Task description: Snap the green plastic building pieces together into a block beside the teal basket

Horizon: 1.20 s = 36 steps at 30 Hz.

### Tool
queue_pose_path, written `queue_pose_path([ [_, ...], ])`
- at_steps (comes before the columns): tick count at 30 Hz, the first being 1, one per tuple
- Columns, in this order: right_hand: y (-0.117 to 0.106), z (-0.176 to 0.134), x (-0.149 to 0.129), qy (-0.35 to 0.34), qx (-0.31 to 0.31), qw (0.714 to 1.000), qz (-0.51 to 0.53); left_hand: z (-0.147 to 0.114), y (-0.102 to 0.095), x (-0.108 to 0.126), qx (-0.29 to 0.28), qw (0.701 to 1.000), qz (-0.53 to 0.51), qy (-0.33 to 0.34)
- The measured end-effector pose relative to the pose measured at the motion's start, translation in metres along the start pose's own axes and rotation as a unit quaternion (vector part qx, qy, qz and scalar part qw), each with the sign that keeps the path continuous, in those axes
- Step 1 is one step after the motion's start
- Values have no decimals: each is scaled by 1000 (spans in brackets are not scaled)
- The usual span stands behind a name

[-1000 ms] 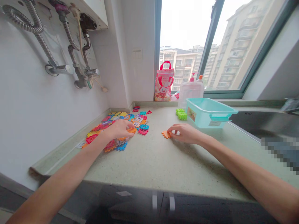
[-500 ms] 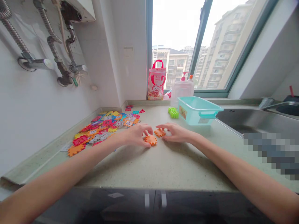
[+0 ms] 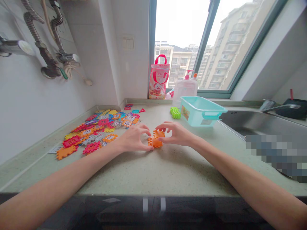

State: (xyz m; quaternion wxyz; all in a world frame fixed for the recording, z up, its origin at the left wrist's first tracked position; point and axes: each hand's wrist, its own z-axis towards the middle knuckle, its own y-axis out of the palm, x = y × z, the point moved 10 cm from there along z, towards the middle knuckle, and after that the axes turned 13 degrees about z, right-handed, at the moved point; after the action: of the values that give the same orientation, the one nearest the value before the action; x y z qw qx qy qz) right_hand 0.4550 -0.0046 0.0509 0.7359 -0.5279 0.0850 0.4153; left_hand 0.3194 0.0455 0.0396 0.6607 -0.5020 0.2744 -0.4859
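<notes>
Two orange plastic interlocking tiles with toothed edges are together at the middle of the counter. The front orange tile (image 3: 157,142) has its toothed left edge between the thumb and fingers of my left hand (image 3: 134,138). My right hand (image 3: 177,134) grips the rear orange tile (image 3: 158,133) between curled fingers and thumb. The tiles touch or overlap; whether their teeth are locked I cannot tell. To the left of my left hand lies a pile of mixed coloured tiles (image 3: 103,122), some with white window inserts.
A turquoise plastic basket (image 3: 199,116) stands at the back right, with stacked green tiles (image 3: 175,113) beside it. Behind are a clear pump bottle (image 3: 184,89) and a red-handled bag (image 3: 158,83). A steel sink (image 3: 249,123) is at the right. The counter's front edge is near me.
My right hand has brought its orange tile left against the other one, and the front tile now shows its toothed side. The view has shifted slightly.
</notes>
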Motion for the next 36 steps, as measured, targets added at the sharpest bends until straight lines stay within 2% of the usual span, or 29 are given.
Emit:
queue_pose_path([
  [4, 26, -1, -6, 33, -68, 997, 14, 0, 4, 2, -8, 1000, -28, -5],
  [9, 31, -3, -6, 40, -100, 994, 2, -1, 7, -2, -4, 999, -33, -18],
  [17, 18, -2, 3, 65, -92, 987, 118, 0, 12, -3, 2, 999, -38, -12],
  [26, 31, -2, -3, 21, -82, 996, 38, -3, 5, -1, -5, 999, 29, 21],
  [36, 34, -3, -11, -1, -89, 996, 1, -3, 7, 2, -10, 1000, -12, 26],
])
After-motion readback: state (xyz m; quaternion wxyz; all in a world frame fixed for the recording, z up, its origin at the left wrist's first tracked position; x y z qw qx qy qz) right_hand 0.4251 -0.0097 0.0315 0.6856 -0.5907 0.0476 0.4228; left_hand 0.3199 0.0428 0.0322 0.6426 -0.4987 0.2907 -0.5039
